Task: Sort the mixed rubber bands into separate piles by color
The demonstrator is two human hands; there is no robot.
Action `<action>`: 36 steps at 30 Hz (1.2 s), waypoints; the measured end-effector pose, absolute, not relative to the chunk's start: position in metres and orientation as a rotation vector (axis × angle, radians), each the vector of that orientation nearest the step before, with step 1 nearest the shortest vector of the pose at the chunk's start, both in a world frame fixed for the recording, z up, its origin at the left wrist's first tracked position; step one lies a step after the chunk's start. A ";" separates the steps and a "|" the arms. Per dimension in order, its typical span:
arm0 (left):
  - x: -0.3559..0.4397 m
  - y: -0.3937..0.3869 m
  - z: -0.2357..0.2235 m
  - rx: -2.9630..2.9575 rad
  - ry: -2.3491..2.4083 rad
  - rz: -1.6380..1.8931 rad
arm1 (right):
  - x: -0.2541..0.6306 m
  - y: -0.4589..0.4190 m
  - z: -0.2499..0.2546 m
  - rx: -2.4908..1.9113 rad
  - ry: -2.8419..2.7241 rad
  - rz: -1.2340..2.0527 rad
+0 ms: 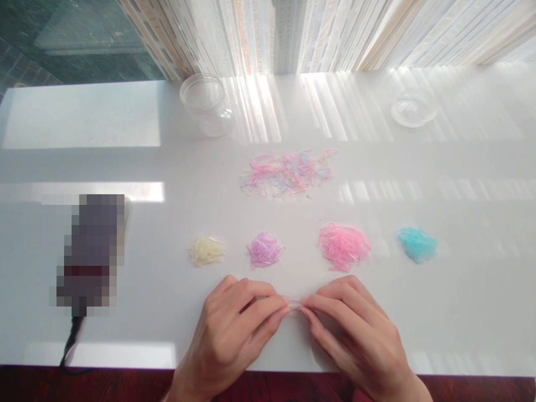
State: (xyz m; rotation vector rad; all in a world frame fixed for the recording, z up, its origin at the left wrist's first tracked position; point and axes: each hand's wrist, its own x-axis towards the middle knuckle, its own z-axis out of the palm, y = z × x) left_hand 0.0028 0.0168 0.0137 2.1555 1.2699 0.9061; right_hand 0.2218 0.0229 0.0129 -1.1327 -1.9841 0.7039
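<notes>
My left hand (243, 324) and my right hand (355, 326) meet near the table's front edge, fingertips pinched. Between them is a small bit of thin, pale elastic bands (295, 305), mostly covered by my fingers. Just beyond my hands lie sorted piles of small elastic bands: a pale yellow pile (207, 249), a purple pile (265, 249), a larger pink pile (344, 245) and a turquoise pile (417, 244). Farther back, a loose mixed-colour heap of bands (291, 172) spreads across the white table.
A clear plastic jar (207, 106) stands at the back left. Its round clear lid (414, 109) lies at the back right. A blurred dark device (94, 245) with a black cable (72, 338) is on the left. Striped curtains (285, 36) hang behind the white table (473, 312).
</notes>
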 end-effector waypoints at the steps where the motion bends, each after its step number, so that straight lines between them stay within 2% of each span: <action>1: 0.003 0.017 0.014 2.157 1.271 0.909 | 0.222 0.023 0.013 -1.135 -1.983 0.703; 36: 0.004 0.018 0.015 2.152 1.279 0.903 | 0.222 0.023 0.015 -1.121 -1.976 0.731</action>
